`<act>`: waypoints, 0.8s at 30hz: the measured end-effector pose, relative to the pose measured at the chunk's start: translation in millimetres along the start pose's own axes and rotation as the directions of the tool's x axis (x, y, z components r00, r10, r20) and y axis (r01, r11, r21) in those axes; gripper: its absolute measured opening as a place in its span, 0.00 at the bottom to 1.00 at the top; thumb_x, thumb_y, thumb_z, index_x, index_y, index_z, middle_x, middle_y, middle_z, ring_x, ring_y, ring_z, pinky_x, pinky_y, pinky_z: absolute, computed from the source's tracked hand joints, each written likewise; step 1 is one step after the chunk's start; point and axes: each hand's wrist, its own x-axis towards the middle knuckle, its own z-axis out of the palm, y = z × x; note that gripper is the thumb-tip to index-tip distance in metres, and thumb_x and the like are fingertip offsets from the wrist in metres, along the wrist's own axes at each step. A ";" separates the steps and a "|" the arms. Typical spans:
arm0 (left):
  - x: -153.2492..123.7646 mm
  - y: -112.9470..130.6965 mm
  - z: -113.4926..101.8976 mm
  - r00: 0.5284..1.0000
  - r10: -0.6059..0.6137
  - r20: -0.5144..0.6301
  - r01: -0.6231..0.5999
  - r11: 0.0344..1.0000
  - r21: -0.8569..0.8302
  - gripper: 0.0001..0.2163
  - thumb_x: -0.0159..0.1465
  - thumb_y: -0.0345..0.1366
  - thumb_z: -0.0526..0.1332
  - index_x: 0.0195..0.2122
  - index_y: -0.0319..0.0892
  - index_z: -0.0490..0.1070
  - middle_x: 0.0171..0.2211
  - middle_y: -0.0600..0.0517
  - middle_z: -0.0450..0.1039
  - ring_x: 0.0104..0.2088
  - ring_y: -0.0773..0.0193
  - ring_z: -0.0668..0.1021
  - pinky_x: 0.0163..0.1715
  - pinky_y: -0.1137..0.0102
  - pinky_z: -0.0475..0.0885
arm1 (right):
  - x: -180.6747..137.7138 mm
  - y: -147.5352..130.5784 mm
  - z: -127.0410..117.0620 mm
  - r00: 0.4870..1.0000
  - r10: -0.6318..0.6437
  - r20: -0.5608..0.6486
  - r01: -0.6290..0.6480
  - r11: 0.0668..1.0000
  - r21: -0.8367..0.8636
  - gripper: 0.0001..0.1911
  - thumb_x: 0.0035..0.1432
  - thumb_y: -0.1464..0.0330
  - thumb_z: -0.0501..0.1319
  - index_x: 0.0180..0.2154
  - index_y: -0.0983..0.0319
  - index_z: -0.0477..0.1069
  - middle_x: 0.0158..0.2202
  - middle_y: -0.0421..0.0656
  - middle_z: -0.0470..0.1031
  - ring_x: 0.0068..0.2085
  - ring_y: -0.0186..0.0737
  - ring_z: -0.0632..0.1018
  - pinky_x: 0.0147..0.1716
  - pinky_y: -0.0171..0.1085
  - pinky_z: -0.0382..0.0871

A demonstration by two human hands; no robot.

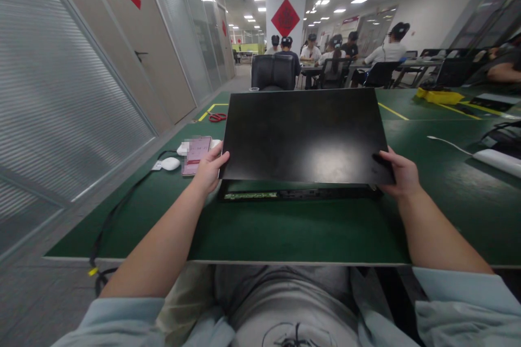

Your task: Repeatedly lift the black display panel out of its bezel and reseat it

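A large flat black panel [303, 133] is lifted at its near edge above a dark frame with a circuit strip [299, 193] that lies on the green table [285, 233]. My left hand [209, 169] grips the panel's near left corner, fingers curled under the edge. My right hand [401, 173] grips the near right corner, thumb on top of the panel. Both forearms reach forward from light blue sleeves.
A pink phone [196, 155] and a white charger [169, 164] with a black cable lie left of the panel. Red scissors [217, 117] sit farther back. A yellow tray [442, 96] and white cable [448, 143] are at right. Several seated people and black chairs [273, 71] are beyond.
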 end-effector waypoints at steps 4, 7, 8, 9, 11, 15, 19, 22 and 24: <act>0.5 -0.2 -0.3 1.000 -0.016 -0.006 0.016 1.000 -0.003 0.26 0.49 0.35 0.77 0.52 0.45 0.81 0.52 0.46 0.83 0.61 0.48 0.78 0.61 0.57 0.73 | -5.6 -2.5 0.0 0.999 0.045 0.011 -0.045 0.999 -0.009 0.18 0.43 0.66 0.64 0.41 0.56 0.75 0.35 0.44 0.80 0.40 0.52 0.82 0.43 0.48 0.77; 0.8 0.9 0.8 0.999 -0.037 0.029 0.037 0.999 -0.009 0.26 0.50 0.37 0.76 0.51 0.44 0.81 0.52 0.46 0.83 0.60 0.46 0.78 0.61 0.56 0.73 | -7.0 -5.5 0.4 0.998 0.017 0.066 -0.023 0.996 0.090 0.21 0.43 0.68 0.63 0.43 0.57 0.76 0.37 0.46 0.81 0.42 0.54 0.82 0.47 0.53 0.77; 0.9 1.1 1.2 0.997 -0.049 0.057 0.050 0.999 -0.012 0.25 0.51 0.39 0.76 0.51 0.44 0.81 0.52 0.46 0.83 0.60 0.46 0.78 0.61 0.55 0.73 | -7.3 -6.9 0.4 0.998 0.001 0.064 -0.009 0.991 0.133 0.21 0.43 0.69 0.63 0.43 0.57 0.76 0.37 0.47 0.81 0.43 0.55 0.82 0.47 0.54 0.77; 1.0 1.2 1.4 0.994 -0.065 0.087 0.067 0.998 -0.018 0.25 0.52 0.43 0.75 0.52 0.43 0.81 0.53 0.45 0.82 0.61 0.45 0.77 0.61 0.54 0.73 | -7.4 -8.4 0.2 0.998 -0.016 0.054 0.006 0.985 0.172 0.21 0.43 0.70 0.62 0.43 0.57 0.76 0.37 0.47 0.81 0.43 0.55 0.83 0.48 0.55 0.76; 1.6 1.3 0.6 0.988 -0.095 0.125 0.100 0.995 -0.029 0.26 0.57 0.52 0.70 0.52 0.43 0.80 0.57 0.44 0.80 0.63 0.44 0.75 0.62 0.54 0.72 | -7.1 -11.0 -0.7 0.999 -0.044 0.027 0.037 0.973 0.229 0.20 0.43 0.71 0.62 0.42 0.58 0.76 0.37 0.47 0.81 0.43 0.55 0.83 0.49 0.55 0.76; 4.2 1.9 -5.8 0.993 -0.113 0.029 0.113 0.993 -0.017 0.29 0.63 0.60 0.59 0.54 0.44 0.79 0.64 0.43 0.74 0.65 0.48 0.72 0.64 0.58 0.68 | -3.2 -12.4 -2.6 0.995 -0.083 -0.063 0.098 0.953 0.287 0.17 0.43 0.73 0.62 0.39 0.59 0.76 0.34 0.45 0.80 0.38 0.50 0.82 0.47 0.52 0.78; 5.7 2.4 -9.5 0.994 -0.109 -0.027 0.109 0.994 -0.012 0.31 0.64 0.62 0.55 0.56 0.44 0.77 0.64 0.42 0.73 0.65 0.49 0.73 0.63 0.57 0.67 | 4.7 -10.8 -0.9 0.966 -0.083 -0.244 0.183 0.889 0.419 0.16 0.40 0.77 0.60 0.34 0.60 0.74 0.30 0.41 0.76 0.32 0.40 0.79 0.39 0.41 0.80; 4.9 2.0 -8.4 0.993 -0.117 -0.015 0.117 0.993 -0.001 0.31 0.65 0.62 0.54 0.55 0.45 0.77 0.63 0.43 0.73 0.64 0.48 0.73 0.63 0.57 0.68 | 10.8 -11.0 0.7 0.939 -0.062 -0.337 0.241 0.819 0.520 0.17 0.39 0.81 0.57 0.33 0.61 0.71 0.29 0.39 0.73 0.29 0.35 0.76 0.33 0.33 0.79; 4.2 1.6 -7.4 0.992 -0.123 -0.010 0.123 0.992 0.002 0.31 0.65 0.62 0.53 0.55 0.45 0.77 0.63 0.43 0.74 0.63 0.48 0.74 0.63 0.57 0.67 | 14.0 -11.7 0.3 0.928 -0.030 -0.372 0.247 0.796 0.552 0.16 0.40 0.81 0.56 0.33 0.61 0.70 0.29 0.39 0.73 0.29 0.35 0.76 0.31 0.32 0.78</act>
